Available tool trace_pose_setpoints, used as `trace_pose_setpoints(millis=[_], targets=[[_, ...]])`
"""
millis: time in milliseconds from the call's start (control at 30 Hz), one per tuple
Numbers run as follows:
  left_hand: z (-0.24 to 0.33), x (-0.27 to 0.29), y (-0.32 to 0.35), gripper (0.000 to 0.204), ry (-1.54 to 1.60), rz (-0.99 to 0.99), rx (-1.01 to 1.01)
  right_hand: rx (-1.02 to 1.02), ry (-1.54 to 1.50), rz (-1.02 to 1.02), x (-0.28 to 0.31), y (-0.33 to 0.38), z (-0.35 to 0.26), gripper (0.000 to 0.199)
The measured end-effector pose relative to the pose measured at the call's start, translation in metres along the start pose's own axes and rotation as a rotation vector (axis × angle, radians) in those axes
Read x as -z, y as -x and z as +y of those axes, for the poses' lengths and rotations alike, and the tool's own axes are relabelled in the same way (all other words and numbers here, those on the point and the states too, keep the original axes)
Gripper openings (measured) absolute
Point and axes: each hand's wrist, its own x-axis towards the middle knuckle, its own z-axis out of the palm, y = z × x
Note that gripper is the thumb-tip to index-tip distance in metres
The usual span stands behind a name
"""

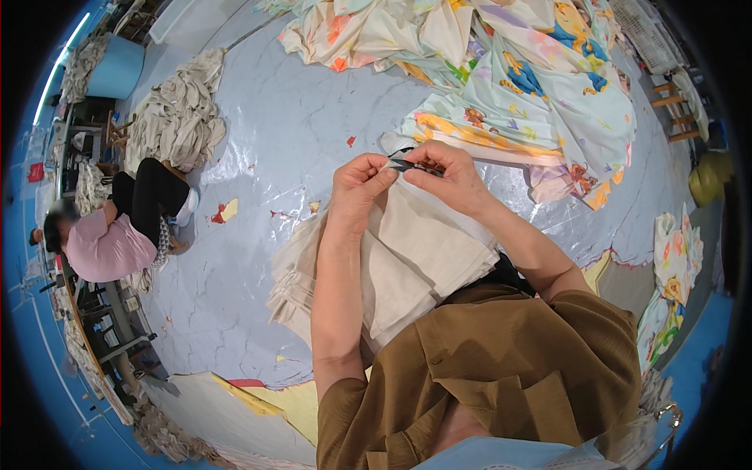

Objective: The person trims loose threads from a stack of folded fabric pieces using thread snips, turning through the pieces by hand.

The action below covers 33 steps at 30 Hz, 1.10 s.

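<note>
A bundle of layered beige cloth (419,251) lies across my lap, its folded edges fanned toward the left. My left hand (362,192) is closed in a pinch on the upper end of this cloth. In my right hand (450,178) is a pair of small dark thread snips (403,165), its tip close to the left fingertips. Both hands meet just above the cloth. The fingers partly cover the snips, so I cannot tell whether the blades touch the fabric.
Printed pastel fabric (517,94) is heaped ahead on the bluish floor sheet (266,149). A beige cloth pile (178,117) lies at the left, near a seated person in a pink top (110,243) beside sewing tables. A wooden stool (675,110) stands far right.
</note>
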Motion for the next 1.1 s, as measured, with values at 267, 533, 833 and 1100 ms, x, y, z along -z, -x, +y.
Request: trace_pose_setpoints(millis=[267,533,833,1100], targets=[[0.0011,-0.0010,0.0013,0.011,-0.006,0.015,0.013,-0.011,-0.005,0.008,-0.0027,-0.0007,0.0003,0.022],[-0.0001,-0.0007,0.0007,0.011,0.008,0.002,0.008,-0.017,-0.007,0.011,-0.0028,-0.0003,0.0011,0.019],[0.0003,-0.0022,0.0006,0.011,-0.010,0.003,0.004,-0.015,-0.061,0.079,-0.0039,0.0020,0.0064,0.018],[0.0002,-0.0025,0.0001,0.010,-0.032,-0.002,0.000,-0.029,0.006,0.032,-0.0006,0.0019,-0.0010,0.020]])
